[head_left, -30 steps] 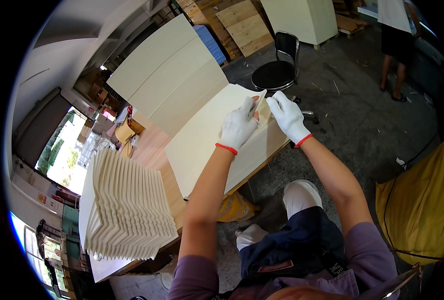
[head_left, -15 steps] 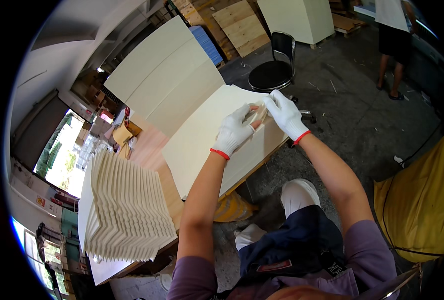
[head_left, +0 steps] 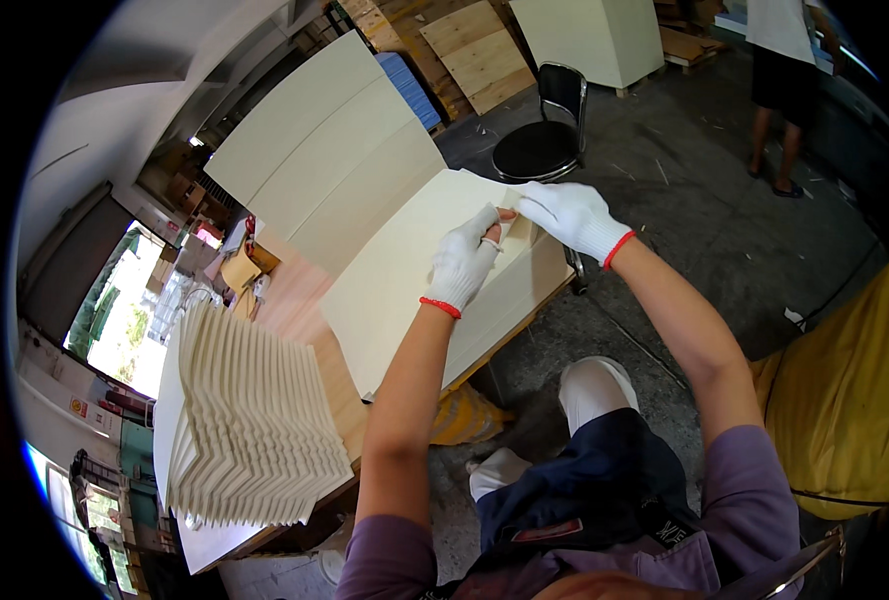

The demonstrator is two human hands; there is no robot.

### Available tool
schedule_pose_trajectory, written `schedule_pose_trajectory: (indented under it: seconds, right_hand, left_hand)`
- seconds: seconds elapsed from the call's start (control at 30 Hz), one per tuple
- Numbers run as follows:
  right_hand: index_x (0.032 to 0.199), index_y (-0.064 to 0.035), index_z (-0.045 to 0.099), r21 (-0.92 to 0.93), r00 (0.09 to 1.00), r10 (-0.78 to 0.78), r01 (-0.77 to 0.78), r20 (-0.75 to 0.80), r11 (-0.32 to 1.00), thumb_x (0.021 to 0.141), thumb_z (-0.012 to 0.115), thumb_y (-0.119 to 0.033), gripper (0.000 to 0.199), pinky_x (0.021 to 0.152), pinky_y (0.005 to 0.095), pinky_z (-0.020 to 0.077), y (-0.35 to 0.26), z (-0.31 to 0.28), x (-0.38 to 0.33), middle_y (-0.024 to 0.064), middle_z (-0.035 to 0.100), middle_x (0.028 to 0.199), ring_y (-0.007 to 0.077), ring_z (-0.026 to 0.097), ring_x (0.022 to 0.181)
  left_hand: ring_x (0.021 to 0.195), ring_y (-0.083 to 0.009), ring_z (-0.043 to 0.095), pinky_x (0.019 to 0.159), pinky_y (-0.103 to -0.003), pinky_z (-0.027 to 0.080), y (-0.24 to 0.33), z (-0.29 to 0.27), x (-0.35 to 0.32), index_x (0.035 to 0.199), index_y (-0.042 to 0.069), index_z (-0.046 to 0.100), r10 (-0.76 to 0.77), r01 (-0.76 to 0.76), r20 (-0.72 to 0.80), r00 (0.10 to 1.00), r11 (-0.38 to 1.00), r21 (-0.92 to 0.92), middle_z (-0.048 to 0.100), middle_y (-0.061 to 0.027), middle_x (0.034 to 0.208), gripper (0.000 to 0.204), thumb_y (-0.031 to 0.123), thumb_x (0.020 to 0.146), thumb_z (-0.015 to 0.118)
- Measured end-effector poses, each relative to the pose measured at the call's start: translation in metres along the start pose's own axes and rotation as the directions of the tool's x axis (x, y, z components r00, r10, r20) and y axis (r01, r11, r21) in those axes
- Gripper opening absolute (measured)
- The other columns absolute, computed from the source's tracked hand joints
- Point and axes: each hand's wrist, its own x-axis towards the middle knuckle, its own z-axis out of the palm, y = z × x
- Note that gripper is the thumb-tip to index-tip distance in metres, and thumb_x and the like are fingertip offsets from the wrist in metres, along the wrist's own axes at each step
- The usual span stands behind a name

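1 cream sheet [head_left: 404,290] on tabletop [head_left: 299,300] | 1 fanned stack [head_left: 249,430] | left hand [head_left: 461,265], right hand [head_left: 569,215]: fingers pinched shut on sheet's corner

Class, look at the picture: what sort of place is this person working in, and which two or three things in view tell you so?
Probably a small workshop for sheet or board goods. A fanned stack of cream sheets sits on the wooden worktable, wooden boards lean at the back, and the gloved left hand and right hand handle a large cream sheet.
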Motion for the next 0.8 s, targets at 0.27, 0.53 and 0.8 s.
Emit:
schedule_pose_trajectory:
  seconds: [0.27, 0.53, 0.8]
  right_hand:
    - [0.105, -0.0069, 0.060, 0.358, 0.882, 0.456, -0.466, 0.116, 0.809, 0.101, 0.039, -0.052, 0.050, 0.079, 0.0459, 0.0451, -0.023, 0.011, -0.003, 0.0199, 0.065, 0.093, 0.0388, 0.062, 0.091]
    - [0.103, -0.0068, 0.059, 0.329, 0.884, 0.457, -0.463, 0.101, 0.823, 0.101, 0.037, -0.052, 0.051, 0.078, 0.0467, 0.0446, -0.023, 0.011, -0.006, 0.0196, 0.065, 0.092, 0.0395, 0.062, 0.092]
    - [0.099, -0.0061, 0.057, 0.311, 0.898, 0.435, -0.431, 0.061, 0.847, 0.101, 0.036, -0.054, 0.052, 0.076, 0.0478, 0.0443, -0.028, 0.012, -0.007, 0.0217, 0.063, 0.087, 0.0420, 0.061, 0.089]
  left_hand:
    - [0.096, -0.0313, 0.068, 0.084, -0.038, 0.051, -0.008, -0.001, 0.002, 0.119, 0.017, 0.066, -0.011, 0.011, 0.029, 1.000, 1.000, 0.001, 0.071, -0.0160, 0.103, 0.028, 0.030, 0.094, 0.063]
    - [0.086, -0.0214, 0.062, 0.081, -0.033, 0.049, -0.012, 0.002, 0.005, 0.120, 0.012, 0.066, 0.012, -0.012, 0.017, 1.000, 1.000, -0.017, 0.067, -0.0108, 0.092, 0.038, 0.026, 0.086, 0.075]
    - [0.099, -0.0349, 0.067, 0.086, -0.039, 0.051, -0.013, 0.002, 0.001, 0.123, 0.017, 0.064, 0.094, -0.098, -0.069, 0.993, 0.993, -0.068, 0.070, -0.0179, 0.107, 0.029, 0.022, 0.095, 0.059]
